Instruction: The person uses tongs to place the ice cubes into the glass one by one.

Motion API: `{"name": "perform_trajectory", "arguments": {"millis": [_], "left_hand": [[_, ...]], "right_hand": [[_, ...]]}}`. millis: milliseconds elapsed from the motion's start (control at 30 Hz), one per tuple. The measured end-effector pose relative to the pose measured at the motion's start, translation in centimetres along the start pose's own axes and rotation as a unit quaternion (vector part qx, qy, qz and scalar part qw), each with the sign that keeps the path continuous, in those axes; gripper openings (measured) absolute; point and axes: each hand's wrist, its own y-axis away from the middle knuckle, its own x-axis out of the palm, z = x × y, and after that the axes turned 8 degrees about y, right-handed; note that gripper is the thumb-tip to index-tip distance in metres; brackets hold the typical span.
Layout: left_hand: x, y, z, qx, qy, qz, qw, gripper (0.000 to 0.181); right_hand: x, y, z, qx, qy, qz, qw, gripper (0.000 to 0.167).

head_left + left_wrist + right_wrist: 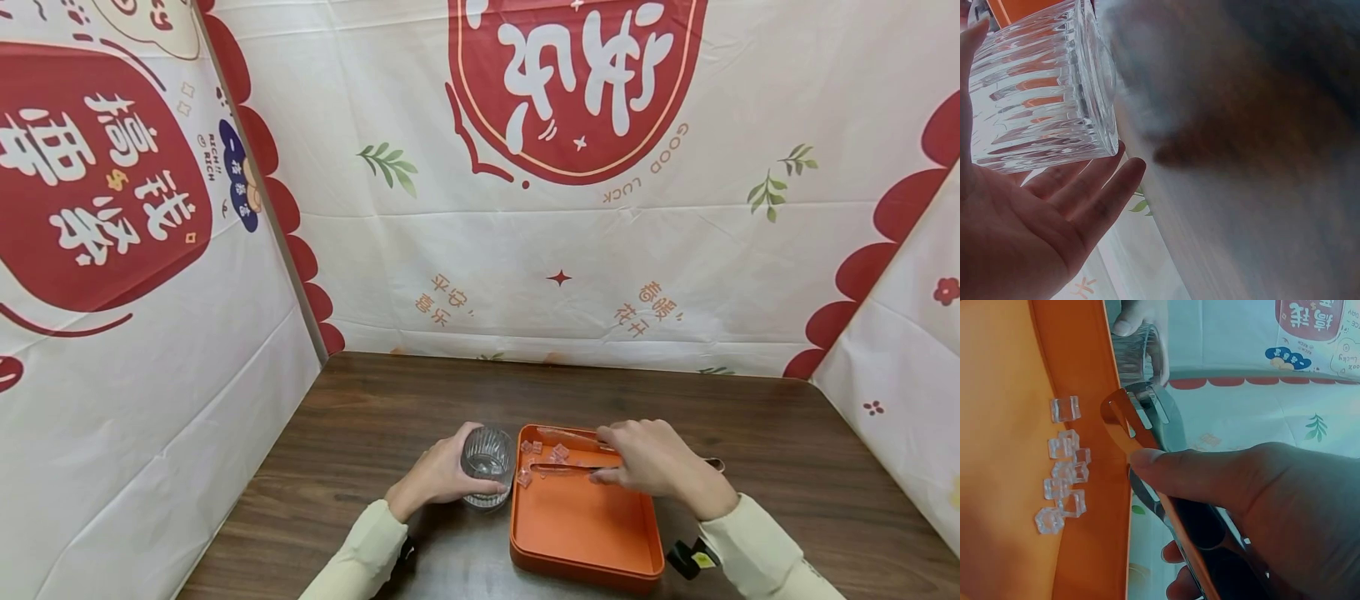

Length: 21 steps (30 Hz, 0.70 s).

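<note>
My left hand (437, 468) holds a ribbed clear glass (489, 467), thumb on the near side and fingers around the far side. In the left wrist view the glass (1038, 94) lies against the fingers, its base toward the table. My right hand (651, 457) grips metal tongs (562, 468) over the orange tray (585, 533). The tongs' two arms are spread apart, with nothing seen between their tips. Several clear ice-like cubes (1060, 470) sit along the tray's wall, on the side by the glass.
The tray and glass stand side by side on a dark wood table (360, 408). A printed white cloth (562, 242) hangs behind the table and along both sides. Black wrist gear (684, 558) shows under the right sleeve.
</note>
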Motion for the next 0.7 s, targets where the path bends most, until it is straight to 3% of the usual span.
{"name": "perform_trajectory", "arguments": {"millis": [400,700], "left_hand": [[0.0,0.1,0.0,-0.003,-0.005,0.004,1.0000,0.087],[-0.1,0.0,-0.1,-0.007,-0.005,0.005,0.9999,0.087]], "right_hand": [[1.5,-0.2,0.7,-0.006,-0.014,0.039,0.9991,0.043],[2.5,-0.4,1.5,-0.039,-0.006,0.018,0.9991,0.039]]}}
